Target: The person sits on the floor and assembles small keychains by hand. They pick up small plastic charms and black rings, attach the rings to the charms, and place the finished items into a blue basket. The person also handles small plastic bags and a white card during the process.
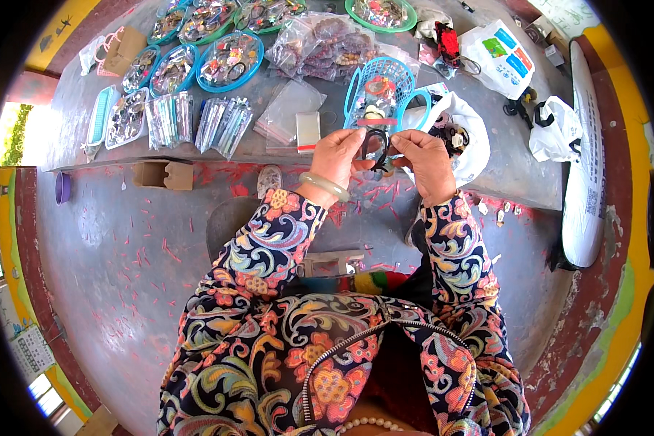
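Both my hands are raised in front of the table edge, pinching a small clear plastic bag (377, 122) with a pinkish-red strip across it. My left hand (334, 158), a pale bangle at its wrist, grips the bag's left side between thumb and fingers. Closed in a pinch at its right side is my right hand (427, 161). A black loop (375, 147), which looks like a hair tie, shows at the bag between my fingers; whether it is fully inside I cannot tell. Just beyond my hands stands a blue plastic basket (383, 71) with small items in it.
Blue round trays (230, 62) of small accessories and bundles of pens (224, 123) lie at the left. Clear bags of beads (323, 43) sit at the back. A white bag (466, 138) of dark items is right of my hands. A cardboard box (163, 175) is on the floor.
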### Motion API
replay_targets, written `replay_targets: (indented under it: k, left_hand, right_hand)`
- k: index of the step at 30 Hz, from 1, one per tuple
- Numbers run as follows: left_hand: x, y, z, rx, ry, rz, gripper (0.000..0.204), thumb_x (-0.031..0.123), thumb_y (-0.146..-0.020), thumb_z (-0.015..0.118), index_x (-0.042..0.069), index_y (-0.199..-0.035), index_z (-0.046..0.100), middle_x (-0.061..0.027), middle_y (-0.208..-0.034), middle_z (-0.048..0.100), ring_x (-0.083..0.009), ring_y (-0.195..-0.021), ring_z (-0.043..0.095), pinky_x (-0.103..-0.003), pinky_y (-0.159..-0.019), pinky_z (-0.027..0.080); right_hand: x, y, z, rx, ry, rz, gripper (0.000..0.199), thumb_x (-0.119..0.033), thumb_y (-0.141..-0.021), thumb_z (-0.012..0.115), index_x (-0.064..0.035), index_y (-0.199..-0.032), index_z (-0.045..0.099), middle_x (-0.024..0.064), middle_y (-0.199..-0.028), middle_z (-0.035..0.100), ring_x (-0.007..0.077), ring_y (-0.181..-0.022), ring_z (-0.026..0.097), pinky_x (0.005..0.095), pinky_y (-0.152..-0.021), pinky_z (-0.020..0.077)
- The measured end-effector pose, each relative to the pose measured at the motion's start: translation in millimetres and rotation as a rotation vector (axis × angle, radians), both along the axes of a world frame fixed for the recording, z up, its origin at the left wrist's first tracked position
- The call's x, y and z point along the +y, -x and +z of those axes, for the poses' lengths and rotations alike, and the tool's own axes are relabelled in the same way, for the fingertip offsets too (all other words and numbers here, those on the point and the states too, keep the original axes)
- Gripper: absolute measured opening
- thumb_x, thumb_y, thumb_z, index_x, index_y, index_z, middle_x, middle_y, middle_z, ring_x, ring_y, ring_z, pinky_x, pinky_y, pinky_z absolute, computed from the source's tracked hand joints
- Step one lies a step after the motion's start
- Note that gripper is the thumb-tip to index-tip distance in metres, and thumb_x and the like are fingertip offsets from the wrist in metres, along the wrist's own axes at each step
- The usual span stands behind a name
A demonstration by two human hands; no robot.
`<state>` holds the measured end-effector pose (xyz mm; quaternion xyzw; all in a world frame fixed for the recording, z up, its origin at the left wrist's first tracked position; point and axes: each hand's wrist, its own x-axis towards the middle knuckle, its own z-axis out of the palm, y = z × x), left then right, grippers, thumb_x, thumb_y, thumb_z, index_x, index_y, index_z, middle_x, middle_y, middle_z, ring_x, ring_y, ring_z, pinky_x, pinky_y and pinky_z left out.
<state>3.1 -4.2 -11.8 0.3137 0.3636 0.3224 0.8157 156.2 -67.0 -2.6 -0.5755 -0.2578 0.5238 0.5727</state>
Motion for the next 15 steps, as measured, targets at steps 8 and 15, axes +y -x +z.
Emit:
replay_targets:
  k: [8,15]
  left_hand:
    - [-0.1,-0.8,4.7,-0.021,0.023,-0.076,0.015,0.013,-0.085,0.056,0.0,-0.093,0.057,-0.0057,-0.087,0.061,-0.0119,-0.077,0.06,-0.024,-0.06,0.053]
    - [0.6,0.6,-1.2,0.014,0.001,-0.046,0.015,0.01,-0.085,0.055,-0.001,-0.094,0.058,-0.0088,-0.089,0.062,-0.0151,-0.077,0.062,-0.025,-0.066,0.054]
  right_hand:
    - [-1.1,-1.7,0.2,-0.004,0.032,0.026,0.015,-0.012,-0.084,0.057,0.0021,-0.09,0.061,0.0038,-0.074,0.061,0.0096,-0.062,0.057,0.0207,-0.059,0.0471]
    - [-0.3,-4.0,-1.5,-0.068,0.051,0.083,0.016,-0.011,-0.083,0.057,0.0034,-0.088,0.06,0.0049,-0.074,0.061,0.0102,-0.063,0.058,0.0217,-0.056,0.0483]
